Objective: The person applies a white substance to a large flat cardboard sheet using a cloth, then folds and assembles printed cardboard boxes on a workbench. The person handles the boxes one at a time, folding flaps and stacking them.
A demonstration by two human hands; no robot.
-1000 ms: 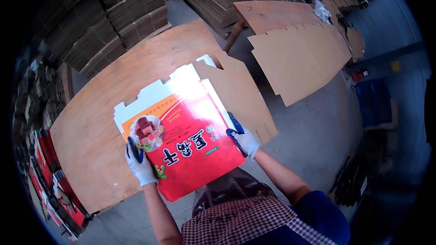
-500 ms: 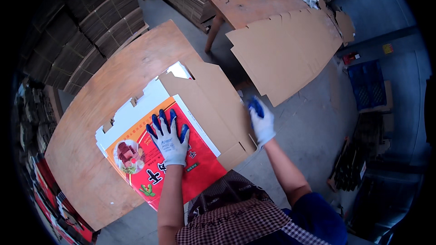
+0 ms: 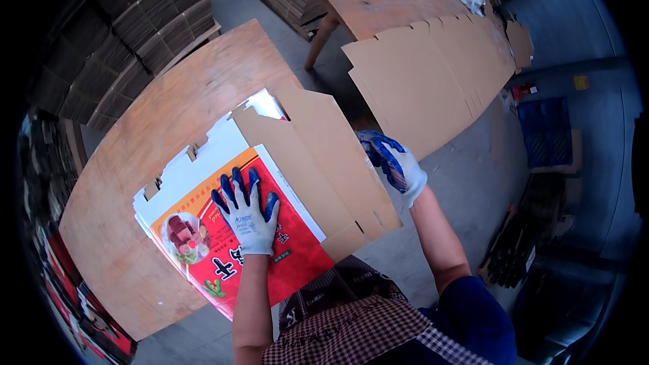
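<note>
My left hand, in a white glove with blue fingertips, lies flat with spread fingers on a red and orange printed cardboard sheet. That sheet shows a picture of a plate of meat. Beneath it are a white-faced cut sheet and a plain brown cardboard panel with slots and notches. At the panel's right edge is my right hand, gloved the same way. Its fingers are loosely bent and point toward the edge, with nothing visible in them; whether they touch it is unclear.
The sheets lie on a curved-looking wooden table. A second wooden table beyond bears a large brown cardboard blank. Bundled cardboard stacks stand at the far left. A blue plastic crate is at the right.
My right hand has turned, its fingers now reaching left to the brown panel's edge. The panel's right edge sits slightly farther right. My left hand stays flat on the printed sheet.
</note>
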